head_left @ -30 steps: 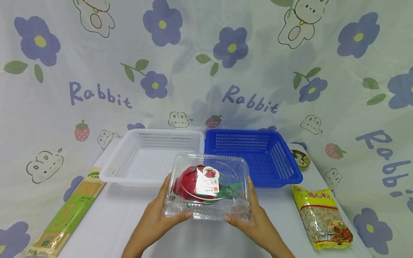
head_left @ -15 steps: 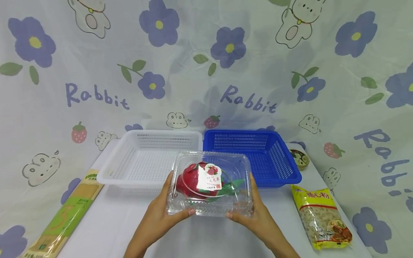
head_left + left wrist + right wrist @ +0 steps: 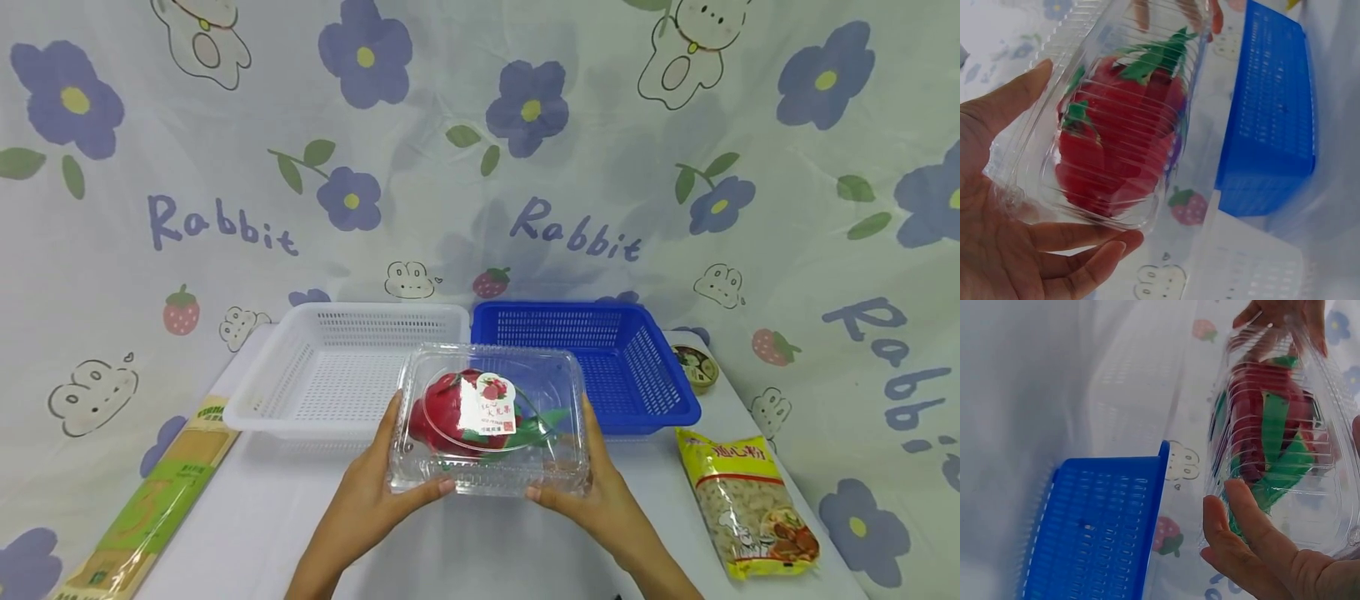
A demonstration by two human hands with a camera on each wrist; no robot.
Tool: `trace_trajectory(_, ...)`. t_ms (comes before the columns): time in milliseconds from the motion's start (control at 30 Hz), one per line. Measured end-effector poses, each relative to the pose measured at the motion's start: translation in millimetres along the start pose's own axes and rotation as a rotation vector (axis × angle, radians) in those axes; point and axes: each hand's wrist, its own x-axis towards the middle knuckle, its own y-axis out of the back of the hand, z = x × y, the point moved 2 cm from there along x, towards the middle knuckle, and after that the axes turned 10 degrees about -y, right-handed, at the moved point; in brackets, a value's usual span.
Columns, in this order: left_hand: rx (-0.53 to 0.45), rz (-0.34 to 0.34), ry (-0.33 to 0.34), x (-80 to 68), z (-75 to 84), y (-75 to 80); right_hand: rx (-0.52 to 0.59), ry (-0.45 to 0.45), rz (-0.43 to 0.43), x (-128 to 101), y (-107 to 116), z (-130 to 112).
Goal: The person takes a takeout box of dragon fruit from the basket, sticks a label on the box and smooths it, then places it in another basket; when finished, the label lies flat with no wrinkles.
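Between my two hands is a clear plastic clamshell box (image 3: 555, 475) with a red dragon fruit (image 3: 438, 414) with green leaf tips inside. A white label (image 3: 495, 408) with red print sits on its lid. My left hand (image 3: 367, 492) grips the box's left end, thumb along the front edge and fingers around the side and underneath, as the left wrist view shows. At the opposite end my right hand (image 3: 600, 500) holds it the same way, its fingers (image 3: 1254, 531) under the base in the right wrist view. The box is held up over the table, overlapping the fronts of both baskets in the head view.
A white basket (image 3: 300, 423) and a blue basket (image 3: 637, 429) stand side by side at the back. Spaghetti in a long pack (image 3: 150, 508) lies at left. On the right are a yellow bag of pasta (image 3: 750, 508) and a round tin (image 3: 697, 368) behind it.
Both hands have raised the box slightly in the head view and shifted it a little to the right. Their grip looks the same, and the baskets and packs stay put.
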Motion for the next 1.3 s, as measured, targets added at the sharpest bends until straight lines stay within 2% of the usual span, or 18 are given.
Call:
trace_trajectory(267, -0.013, -0.008, 0.009, 0.9, 1.3, 0.3, 0.044, 0.008, -0.018, 0.6, 1.0, -0.5)
trace_trajectory(500, -0.013, -0.005, 0.008, 2.3, 2.8, 0.2, 0.029, -0.006, -0.006, 2.0, 0.8, -1.0)
trace_trajectory(800, -0.008, 0.008, -0.023, 3.9, 3.0, 0.4, 0.041, -0.004, -0.014, 3.1, 2.5, -2.2)
trace_trajectory(1100, 0.002, 0.009, -0.026, 7.0, 4.6, -1.4, 0.056, 0.038, -0.018, 7.4, 7.1, -1.9)
trace_trajectory(1300, 0.016, -0.004, -0.006, 8.2, 6.8, -2.5, 0.089, 0.027, -0.060, 12.0, 10.8, -1.2)
